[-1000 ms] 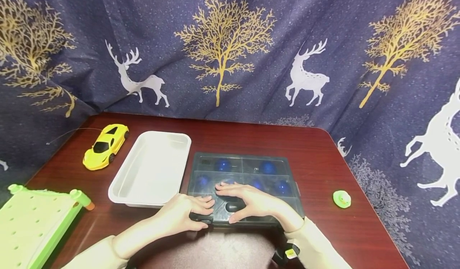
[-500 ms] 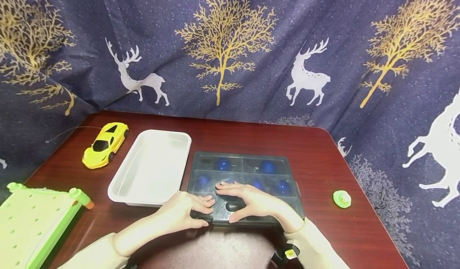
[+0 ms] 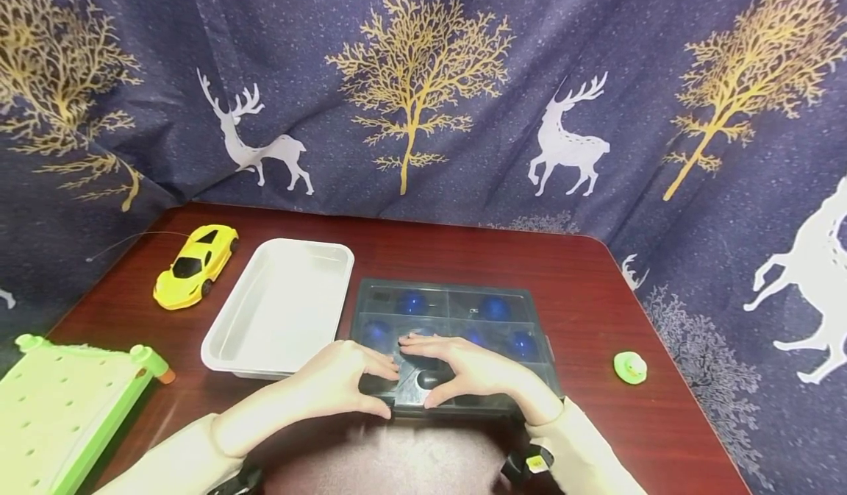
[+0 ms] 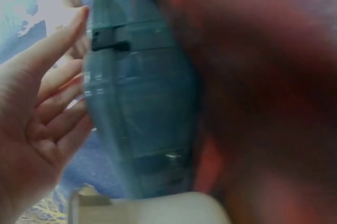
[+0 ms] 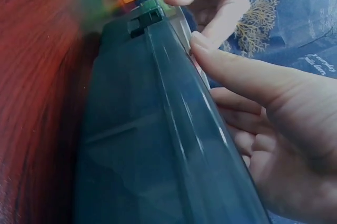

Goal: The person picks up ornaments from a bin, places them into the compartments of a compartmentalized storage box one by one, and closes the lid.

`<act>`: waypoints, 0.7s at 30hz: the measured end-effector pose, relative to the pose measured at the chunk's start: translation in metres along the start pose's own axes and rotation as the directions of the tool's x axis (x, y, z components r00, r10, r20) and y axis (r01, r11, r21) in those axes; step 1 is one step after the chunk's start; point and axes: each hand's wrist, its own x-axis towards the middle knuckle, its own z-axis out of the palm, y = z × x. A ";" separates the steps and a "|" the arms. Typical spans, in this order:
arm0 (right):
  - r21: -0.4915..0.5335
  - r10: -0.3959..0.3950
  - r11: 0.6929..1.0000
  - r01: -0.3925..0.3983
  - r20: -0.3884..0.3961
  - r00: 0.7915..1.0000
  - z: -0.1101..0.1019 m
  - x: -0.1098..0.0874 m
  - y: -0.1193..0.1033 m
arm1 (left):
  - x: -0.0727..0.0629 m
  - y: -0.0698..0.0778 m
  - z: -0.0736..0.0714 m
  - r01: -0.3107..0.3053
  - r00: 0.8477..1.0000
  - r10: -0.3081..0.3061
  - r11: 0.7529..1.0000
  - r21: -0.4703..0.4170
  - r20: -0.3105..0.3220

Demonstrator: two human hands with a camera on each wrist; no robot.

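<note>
A dark see-through compartment box (image 3: 490,381) lies on the table with its lid down. Several blue balls (image 3: 495,308) show through the lid. My left hand (image 3: 337,381) is at the box's front left, fingers over the lid and thumb by the front edge. In the left wrist view, the thumb tip comes close to a black latch (image 4: 109,39) on the box's side. My right hand (image 3: 456,366) rests on the lid with fingers spread and thumb toward the front edge. The right wrist view shows that thumb at the lid's edge.
Left of the box stands a white tray (image 3: 284,300). Beyond it is a yellow toy car (image 3: 196,265). A green perforated toy board (image 3: 59,414) with an orange-tipped peg lies at the near left. A green rubber duck (image 3: 631,368) sits at the right.
My left hand has lifted slightly at the knuckles and shifted a little right, its thumb now lower along the front edge. The right hand stays on the lid; the box has not visibly moved.
</note>
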 end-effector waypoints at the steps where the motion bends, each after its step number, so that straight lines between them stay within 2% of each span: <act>1: -0.007 0.004 1.000 -0.004 -0.001 1.000 -0.001 0.000 0.000 | 0.002 0.001 -0.001 -0.010 1.000 0.010 1.000 0.008 -0.002; 6: -0.030 0.027 0.999 -0.027 -0.015 1.000 -0.009 -0.008 0.007 | 0.017 0.009 -0.005 -0.026 0.999 0.025 0.999 -0.042 -0.020; 10: -0.038 0.036 0.999 -0.039 -0.068 0.997 -0.021 -0.023 0.020 | 0.034 0.018 -0.003 -0.036 0.999 0.033 0.980 -0.196 -0.018; 15: -0.032 0.080 0.996 -0.085 -0.131 0.988 -0.038 -0.046 0.040 | 0.055 0.032 0.011 -0.071 0.997 0.081 0.918 -0.390 0.009; 17: -0.029 0.102 0.994 -0.108 -0.155 0.983 -0.044 -0.056 0.048 | 0.063 0.037 0.017 -0.074 0.995 0.100 0.886 -0.458 0.031; 21: -0.031 0.128 0.990 -0.136 -0.194 0.973 -0.055 -0.073 0.061 | 0.075 0.050 0.027 -0.020 0.987 0.108 0.812 -0.584 0.116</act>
